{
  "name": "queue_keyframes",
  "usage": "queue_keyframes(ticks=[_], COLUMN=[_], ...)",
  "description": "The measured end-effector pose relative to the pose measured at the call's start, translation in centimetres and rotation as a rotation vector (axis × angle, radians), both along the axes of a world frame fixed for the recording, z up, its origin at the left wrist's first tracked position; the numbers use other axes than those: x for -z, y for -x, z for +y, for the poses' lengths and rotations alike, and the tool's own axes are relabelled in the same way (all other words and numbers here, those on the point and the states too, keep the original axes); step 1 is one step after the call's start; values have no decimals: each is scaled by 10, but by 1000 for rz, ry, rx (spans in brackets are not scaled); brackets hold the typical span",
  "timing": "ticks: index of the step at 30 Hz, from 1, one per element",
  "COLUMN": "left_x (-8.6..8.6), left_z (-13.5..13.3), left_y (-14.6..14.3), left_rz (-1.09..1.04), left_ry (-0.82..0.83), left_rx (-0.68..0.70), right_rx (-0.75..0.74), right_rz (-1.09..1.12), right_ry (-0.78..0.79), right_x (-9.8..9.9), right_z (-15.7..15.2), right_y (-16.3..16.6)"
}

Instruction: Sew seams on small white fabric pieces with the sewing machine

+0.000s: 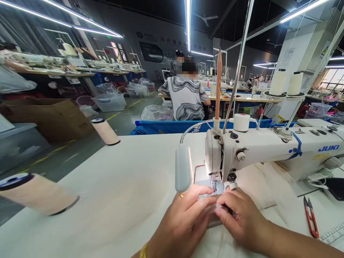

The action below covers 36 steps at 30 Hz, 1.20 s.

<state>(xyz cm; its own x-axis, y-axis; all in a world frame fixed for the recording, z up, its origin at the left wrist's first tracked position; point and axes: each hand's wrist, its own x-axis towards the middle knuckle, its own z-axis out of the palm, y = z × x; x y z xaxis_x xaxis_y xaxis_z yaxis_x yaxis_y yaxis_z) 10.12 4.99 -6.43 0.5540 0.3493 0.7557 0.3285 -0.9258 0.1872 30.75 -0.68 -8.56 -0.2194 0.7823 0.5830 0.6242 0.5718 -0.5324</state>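
Observation:
Both of my hands are close together in front of the presser foot (214,185) of a white JUKI sewing machine (258,147). My left hand (185,215) is closed, its fingertips pressed on pale, thin fabric (271,186) just left of the needle. From the other side my right hand (242,218) pinches the same fabric between thumb and fingers. The fingers hide most of the edge being held. More of that fabric spreads under the machine arm to the right. A small lamp (183,168) on a bendable neck lights the needle area.
Peach thread cones (106,132) lie on the left of the white table (120,179). Red-handled thread snips (311,216), a clear ruler (333,233) and a black phone (334,188) lie at right. A pencil (218,86) stands upright on the machine. A co-worker (186,93) sits ahead.

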Motion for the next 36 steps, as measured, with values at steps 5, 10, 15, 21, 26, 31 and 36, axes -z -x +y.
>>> queue_keyframes(ticks=[5, 10, 15, 21, 26, 31, 36], left_x=[0, 7, 10, 8, 7, 14, 16], left_z=[3, 7, 9, 8, 7, 6, 4], left_y=[3, 9, 12, 13, 10, 6, 2], left_rz=[-7, 17, 20, 30, 10, -36, -35], left_ry=[-85, -61, -93, -100, -121, -81, 14], left_rx=[-12, -29, -35, -32, -24, -55, -43], right_rx=[10, 13, 14, 24, 28, 29, 13], right_rz=[7, 30, 25, 24, 46, 42, 83], right_ry=[22, 34, 59, 68, 72, 77, 105], right_x=[-3, -3, -4, -3, -2, -2, 0], right_z=[0, 0, 0, 0, 0, 0, -1], right_y=[1, 1, 1, 2, 4, 3, 2])
